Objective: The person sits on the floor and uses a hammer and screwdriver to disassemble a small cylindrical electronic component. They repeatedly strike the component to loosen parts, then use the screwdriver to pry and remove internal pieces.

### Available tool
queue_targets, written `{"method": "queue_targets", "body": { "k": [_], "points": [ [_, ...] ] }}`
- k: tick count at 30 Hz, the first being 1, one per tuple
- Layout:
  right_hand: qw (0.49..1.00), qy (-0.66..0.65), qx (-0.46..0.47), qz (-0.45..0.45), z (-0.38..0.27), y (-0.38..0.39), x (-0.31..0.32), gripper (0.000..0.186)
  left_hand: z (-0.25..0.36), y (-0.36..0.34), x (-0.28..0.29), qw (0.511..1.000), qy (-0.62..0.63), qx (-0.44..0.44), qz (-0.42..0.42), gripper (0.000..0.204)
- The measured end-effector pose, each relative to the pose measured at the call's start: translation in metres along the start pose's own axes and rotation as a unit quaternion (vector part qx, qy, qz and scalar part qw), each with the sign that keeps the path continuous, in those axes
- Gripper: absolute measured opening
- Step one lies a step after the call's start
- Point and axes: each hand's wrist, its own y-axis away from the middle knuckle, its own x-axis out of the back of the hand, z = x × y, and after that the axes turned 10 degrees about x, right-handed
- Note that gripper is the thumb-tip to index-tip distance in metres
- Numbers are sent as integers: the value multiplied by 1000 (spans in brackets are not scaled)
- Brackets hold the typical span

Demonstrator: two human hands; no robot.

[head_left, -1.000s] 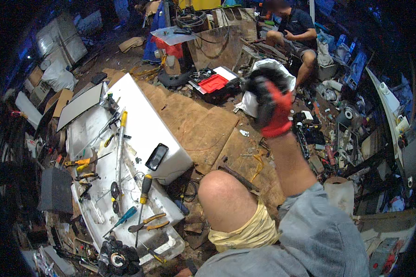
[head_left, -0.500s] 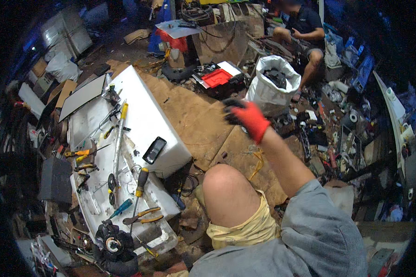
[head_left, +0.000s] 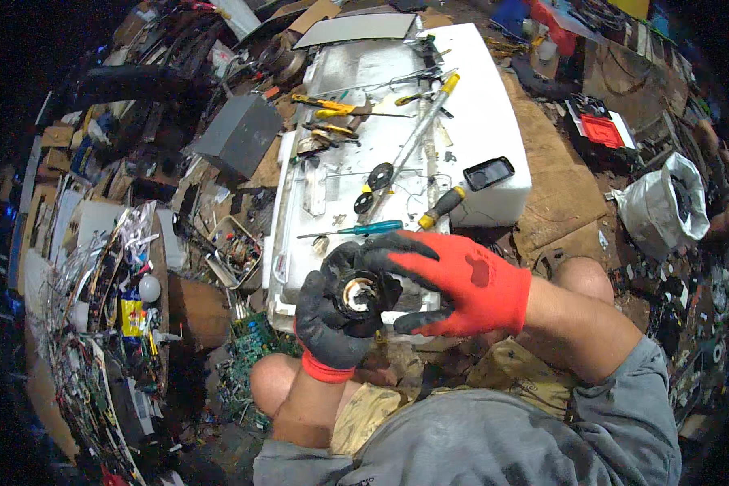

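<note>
My left hand (head_left: 332, 324), in a black glove with a red cuff, grips a black round part (head_left: 364, 296) from its left side. A pale ring with a copper-coloured edge shows at the part's centre; I cannot tell its exact kind. From the right, my right hand (head_left: 462, 283) curves around it, in a red glove with black fingers. Its fingertips rest on the part's upper edge, and the thumb lies by the lower right. Just beyond the hands lie a teal-handled screwdriver (head_left: 373, 228) and a yellow-and-black-handled screwdriver (head_left: 443, 208).
A white foam block (head_left: 486, 105) bears a black rectangular case (head_left: 489, 172). Pliers (head_left: 332, 130) and several tools lie on the white panel beside it. A white sack (head_left: 652, 211) and an open red-and-black box (head_left: 601, 130) stand right. Scrap and circuit boards (head_left: 251, 356) lie left.
My right hand, stretched out toward the white sack before, has come back to the black part in my left hand. The view has swung left.
</note>
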Motion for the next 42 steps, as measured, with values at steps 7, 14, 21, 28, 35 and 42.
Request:
{"method": "queue_targets", "body": {
  "k": [7,14,21,28,35,42],
  "points": [
    [997,79,-2,-20,0,-5,-28,74,-1,11,9,1000,18,-2,21,52],
    [994,55,-61,-76,1,-7,-41,70,-1,17,20,997,36,-5,69,50],
    [999,20,-32,36,6,-5,-56,76,3,15,28,999,40,-12,-16,52],
    [986,167,16,-14,5,-4,-40,52,4,18,32,999,28,11,32,51],
    [973,221,65,-25,7,-1,-39,37,8,17,23,997,-23,65,28,43],
    [979,202,17,-23,-3,1,-42,37,9,12,17,997,15,56,41,41]
  ]
}}
